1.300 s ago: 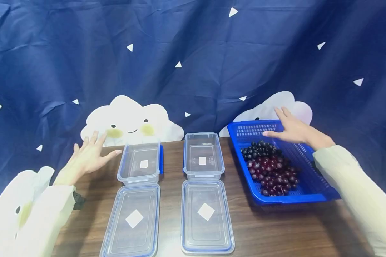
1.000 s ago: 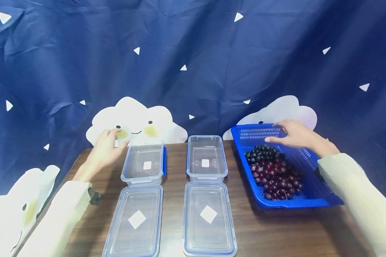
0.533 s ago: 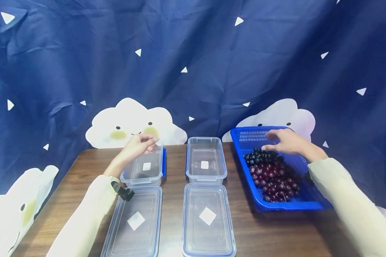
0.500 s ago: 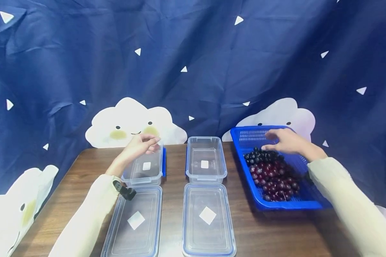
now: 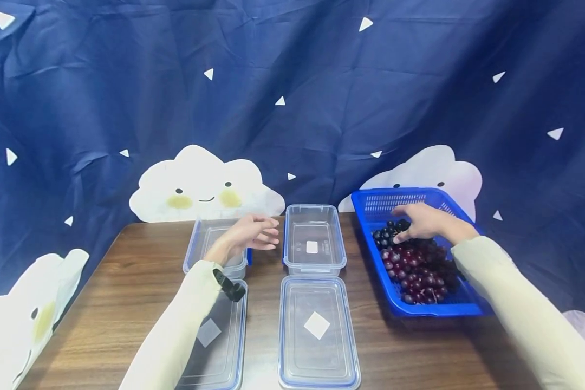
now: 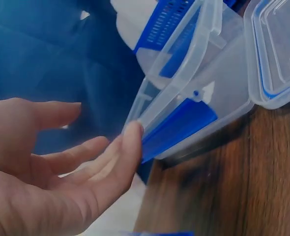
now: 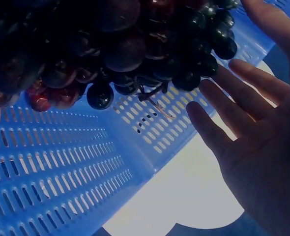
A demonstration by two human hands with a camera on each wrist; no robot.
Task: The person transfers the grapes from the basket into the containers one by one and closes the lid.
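Note:
My right hand (image 5: 425, 221) reaches into the blue plastic basket (image 5: 443, 310), over the black grapes (image 5: 383, 241) at its far end. In the right wrist view its fingertips are right at the dark grapes (image 7: 187, 73), the fingers spread and fairly straight. Dark red grapes (image 5: 414, 271) lie nearer the front of the basket. My left hand (image 5: 251, 234) hovers between two clear food containers, fingers loosely bent and holding nothing. It overlaps the left container (image 5: 195, 254). Its fingertips lie close by the right container (image 5: 313, 264), whose blue side clip (image 6: 179, 125) shows in the left wrist view.
Two clear lids with blue seals, the left lid (image 5: 224, 357) and the right lid (image 5: 317, 357), lie in front of the containers. My left forearm passes over the left lid. A dark blue curtain (image 5: 292, 81) hangs behind the wooden table (image 5: 127, 292).
My left hand has come in from the far left, across the left container toward the right one. My right hand has lowered from above the basket to the black grapes.

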